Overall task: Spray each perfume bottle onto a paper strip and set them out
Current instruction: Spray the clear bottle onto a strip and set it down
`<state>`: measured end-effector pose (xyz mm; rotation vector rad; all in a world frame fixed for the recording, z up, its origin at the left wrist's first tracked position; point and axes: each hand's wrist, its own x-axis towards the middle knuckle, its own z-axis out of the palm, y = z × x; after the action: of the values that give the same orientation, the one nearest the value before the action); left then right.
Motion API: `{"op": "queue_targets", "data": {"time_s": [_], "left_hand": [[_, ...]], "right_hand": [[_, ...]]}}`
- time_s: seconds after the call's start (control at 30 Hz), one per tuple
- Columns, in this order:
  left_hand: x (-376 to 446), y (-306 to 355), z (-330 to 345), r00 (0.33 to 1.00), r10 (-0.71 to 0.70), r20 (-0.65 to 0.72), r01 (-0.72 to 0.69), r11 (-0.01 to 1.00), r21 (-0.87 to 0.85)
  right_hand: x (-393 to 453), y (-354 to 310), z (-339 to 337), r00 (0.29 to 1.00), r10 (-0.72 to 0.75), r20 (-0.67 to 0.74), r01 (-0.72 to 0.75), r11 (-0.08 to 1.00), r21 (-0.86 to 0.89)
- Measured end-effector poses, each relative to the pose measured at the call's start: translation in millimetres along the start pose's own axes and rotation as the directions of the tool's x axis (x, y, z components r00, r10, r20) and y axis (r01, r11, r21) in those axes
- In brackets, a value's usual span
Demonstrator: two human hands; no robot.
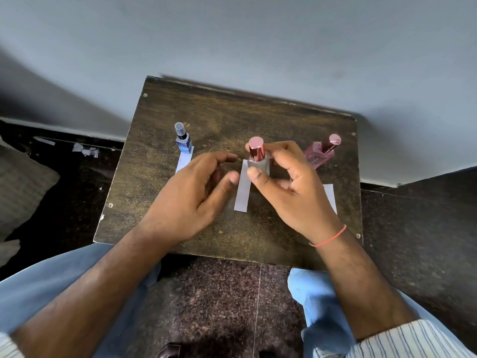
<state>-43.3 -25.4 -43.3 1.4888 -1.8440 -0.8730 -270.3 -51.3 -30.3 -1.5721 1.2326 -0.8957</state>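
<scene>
My right hand (289,187) grips a clear perfume bottle with a rose-gold cap (257,157), held upright at the top end of the middle paper strip (242,191). Just left of that strip my left hand (196,195) hovers with its fingers apart and nothing in it. A small blue bottle with a clear cap (183,140) stands on the far end of the left paper strip (183,161). Behind my right hand a pink bottle (321,151) stands at the back right. The right paper strip (330,196) is partly hidden by my right wrist.
Everything sits on a small dark wooden board (206,112) pushed against a grey wall. Paper scraps (86,151) lie on the dark floor to the left. My knees in blue trousers (317,306) are below the board's near edge.
</scene>
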Motion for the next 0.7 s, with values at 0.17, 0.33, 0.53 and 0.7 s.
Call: {"op": "queue_targets", "data": {"time_s": [0.17,0.33,0.53,0.7], "left_hand": [[-9,-7,-2,0.993,0.082,0.09,-0.097,0.979,0.179],[-13,-6,0,0.98,0.099,0.171,-0.147,0.943,0.299],[-15,-7,-1,0.977,0.062,0.202,-0.132,0.925,0.356],[-14,-6,-1,0.977,0.05,0.206,-0.124,0.924,0.363]], "right_hand": [[6,5,8,0.994,-0.047,-0.094,0.04,0.996,-0.084],[10,14,11,0.984,-0.103,-0.146,0.066,0.969,-0.239],[12,15,12,0.983,-0.105,-0.148,0.059,0.956,-0.286],[14,11,11,0.982,-0.1,-0.163,0.049,0.956,-0.288]]}}
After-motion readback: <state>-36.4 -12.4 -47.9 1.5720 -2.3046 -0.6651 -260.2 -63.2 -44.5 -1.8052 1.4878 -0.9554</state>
